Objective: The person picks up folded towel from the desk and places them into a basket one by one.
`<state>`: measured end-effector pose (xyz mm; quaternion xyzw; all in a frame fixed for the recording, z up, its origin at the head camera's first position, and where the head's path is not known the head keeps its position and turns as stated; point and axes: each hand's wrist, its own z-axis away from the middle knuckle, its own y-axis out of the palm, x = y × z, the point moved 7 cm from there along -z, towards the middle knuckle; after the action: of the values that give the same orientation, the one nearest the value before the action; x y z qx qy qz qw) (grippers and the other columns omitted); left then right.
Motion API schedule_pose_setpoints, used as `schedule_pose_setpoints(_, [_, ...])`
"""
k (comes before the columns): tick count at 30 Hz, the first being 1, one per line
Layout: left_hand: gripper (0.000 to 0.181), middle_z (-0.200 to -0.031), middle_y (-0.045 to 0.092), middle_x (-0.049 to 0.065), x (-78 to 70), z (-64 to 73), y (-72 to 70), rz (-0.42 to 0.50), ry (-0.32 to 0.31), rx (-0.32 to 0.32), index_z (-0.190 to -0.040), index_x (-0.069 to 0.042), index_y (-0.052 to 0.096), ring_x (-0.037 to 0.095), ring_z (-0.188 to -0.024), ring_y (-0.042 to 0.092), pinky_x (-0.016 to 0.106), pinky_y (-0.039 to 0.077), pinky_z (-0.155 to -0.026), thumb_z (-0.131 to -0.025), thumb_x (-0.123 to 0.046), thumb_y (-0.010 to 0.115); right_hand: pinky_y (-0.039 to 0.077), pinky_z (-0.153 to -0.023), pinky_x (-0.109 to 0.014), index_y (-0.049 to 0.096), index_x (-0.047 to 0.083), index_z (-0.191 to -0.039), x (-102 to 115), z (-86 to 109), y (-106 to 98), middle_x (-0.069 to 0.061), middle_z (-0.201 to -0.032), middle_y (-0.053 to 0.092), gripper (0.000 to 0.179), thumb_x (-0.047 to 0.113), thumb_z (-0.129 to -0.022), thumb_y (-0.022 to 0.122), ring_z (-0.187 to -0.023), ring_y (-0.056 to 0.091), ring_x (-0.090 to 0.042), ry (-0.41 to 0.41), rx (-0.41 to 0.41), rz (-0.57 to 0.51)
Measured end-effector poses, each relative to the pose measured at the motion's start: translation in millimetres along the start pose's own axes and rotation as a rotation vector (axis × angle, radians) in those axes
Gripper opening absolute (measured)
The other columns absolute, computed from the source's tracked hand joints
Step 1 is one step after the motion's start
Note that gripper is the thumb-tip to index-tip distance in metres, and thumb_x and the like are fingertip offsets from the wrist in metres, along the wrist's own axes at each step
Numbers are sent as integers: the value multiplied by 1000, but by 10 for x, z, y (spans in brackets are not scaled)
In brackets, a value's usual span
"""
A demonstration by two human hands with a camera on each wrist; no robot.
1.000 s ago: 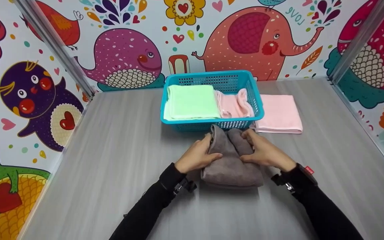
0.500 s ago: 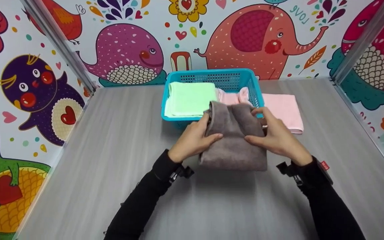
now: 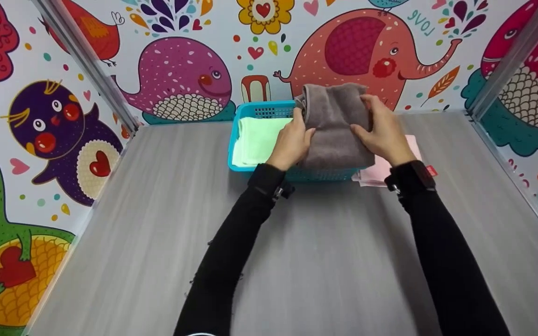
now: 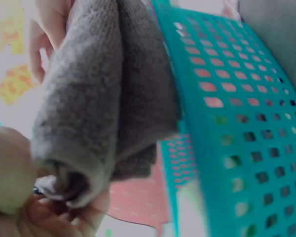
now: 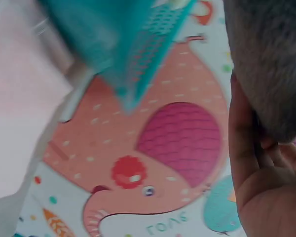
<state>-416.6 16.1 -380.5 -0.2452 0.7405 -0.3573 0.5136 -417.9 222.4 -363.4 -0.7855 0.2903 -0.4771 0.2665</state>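
Note:
A folded grey-brown towel (image 3: pixel 336 130) is held up over the right half of the teal plastic basket (image 3: pixel 269 105). My left hand (image 3: pixel 292 142) grips its left edge, thumb on the near face; the left wrist view shows those fingers curled under the towel's rolled end (image 4: pixel 74 163). On the opposite edge my right hand (image 3: pixel 383 128) pinches the towel, thumb in front and fingers behind. A folded light-green towel (image 3: pixel 262 140) lies in the basket's left half. The pink towel inside the basket is hidden behind the grey-brown one in the head view.
Right of the basket, a folded pink towel (image 3: pixel 378 172) lies on the grey table (image 3: pixel 325 252), partly covered by my right hand and wrist. A printed cartoon wall (image 3: pixel 185 79) stands close behind the basket, with side panels left and right.
Both hands have lifted the grey-brown towel off the table and carried it forward over the basket. It now covers the pink towel inside. The basket and green towel have stayed put.

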Motion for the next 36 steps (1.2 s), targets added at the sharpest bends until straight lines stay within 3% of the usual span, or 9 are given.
schedule_pose_setpoints(3, [67,-101,69,19,113,-143,193,-21,-57,20,-161,4,14,31,-84,69,34,44,-72,-111,-23,49,46,-106,-59,47,6,-150,-138,-69,138,-26,-133,55,62,13,-94,74,-117,56,-42,40,-17,75])
schedule_pose_setpoints(6, [70,-101,71,18,217,-226,359,-52,-94,25,-162,5,13,29,-86,70,34,49,-75,-110,-22,51,49,-106,-59,53,10,-146,-202,-84,270,-24,-128,53,55,10,-95,74,-115,57,-42,70,-24,133])
schedule_pose_setpoints(9, [70,-102,73,16,299,-255,471,-133,-119,19,-162,6,14,27,-90,72,35,55,-82,-110,-22,53,54,-99,-59,58,12,-142,-174,-89,411,-23,-123,52,49,8,-96,72,-108,62,-44,34,-6,194])
schedule_pose_setpoints(13, [71,-102,74,15,312,-257,537,-319,-109,2,-159,6,21,26,-91,72,35,58,-84,-107,-25,58,56,-87,-63,62,11,-134,-154,-97,584,-26,-124,54,39,8,-96,71,-100,66,-50,-26,29,283])
schedule_pose_setpoints(16, [74,-126,68,14,262,-273,554,-448,-66,-33,-160,-1,25,25,-108,69,35,58,-90,-104,-30,64,56,-86,-63,65,7,-128,-209,-100,656,-28,-122,57,33,8,-95,72,-102,65,-51,-21,47,356])
schedule_pose_setpoints(19, [69,-152,52,9,218,-296,578,-572,-25,-44,-159,-13,36,24,-131,57,37,52,-102,-102,-36,67,52,-94,-59,68,2,-123,-250,-119,691,-30,-119,60,30,12,-95,74,-110,59,-46,-21,67,461])
schedule_pose_setpoints(24, [49,-159,48,-5,248,-320,661,-677,-51,92,-150,-28,55,19,-145,45,41,40,-116,-105,-44,59,39,-109,-58,74,0,-121,-312,-166,732,-30,-127,61,36,26,-96,72,-125,47,-43,-1,125,639])
schedule_pose_setpoints(30, [49,-169,34,-10,332,-318,766,-698,-113,294,-155,-32,49,14,-157,28,41,30,-125,-107,-45,49,21,-124,-60,71,-2,-127,-376,-156,804,-33,-143,51,45,34,-100,64,-144,34,-46,48,250,729])
schedule_pose_setpoints(36, [52,-170,30,-11,373,-314,781,-712,-135,352,-157,-33,47,12,-159,22,39,30,-126,-107,-45,49,14,-127,-61,71,2,-130,-384,-151,868,-32,-149,44,48,39,-102,60,-149,28,-45,63,330,754])
